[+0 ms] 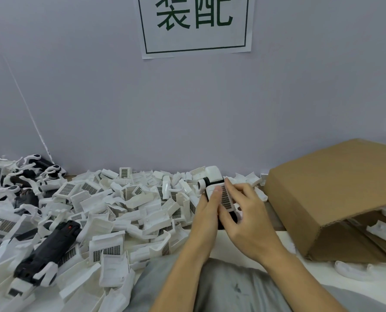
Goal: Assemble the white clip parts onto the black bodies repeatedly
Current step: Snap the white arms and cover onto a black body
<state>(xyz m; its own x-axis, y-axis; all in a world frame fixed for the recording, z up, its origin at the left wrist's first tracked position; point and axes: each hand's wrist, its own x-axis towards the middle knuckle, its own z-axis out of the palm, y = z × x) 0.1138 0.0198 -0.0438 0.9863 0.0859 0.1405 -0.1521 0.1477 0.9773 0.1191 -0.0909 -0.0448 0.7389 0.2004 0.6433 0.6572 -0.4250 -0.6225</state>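
- Grey fabric of the person's clothing (228, 289) fills the bottom centre of the frame, both bare forearms rising from it toward the middle.
- Left hand (206, 212) grips the workpiece from the left side, fingers curled round it, thumb lying along its top face.
- Right hand (246, 212) holds the same piece from the right, fingers curled over its grille face, fingertips on the white part.
- Workpiece: black plastic body (227, 218) with a white plastic clip part with a dark mesh grille (226, 197) seated on it, held right of centre above the table edge; a white round end (201, 184) sticks out at the upper left of the piece.
- Whether the clip is fully seated: cannot tell, fingers cover the joint.
- Loose heap of white grilled clip parts (120, 210) covers the left and centre of the white table (304, 270), reaching back to the wall.
- Long black body with a red button (50, 246) lies diagonally on the heap at lower left, white pieces fitted at its near end.
- More black-and-white assemblies (41, 167) piled at the far left against the wall.
- Brown cardboard box (336, 188) on its side at right, open toward the lower right, white curved parts (383, 230) inside and just in front of it.
- White paper sign with green characters and border (195, 23) on the grey wall, top centre.
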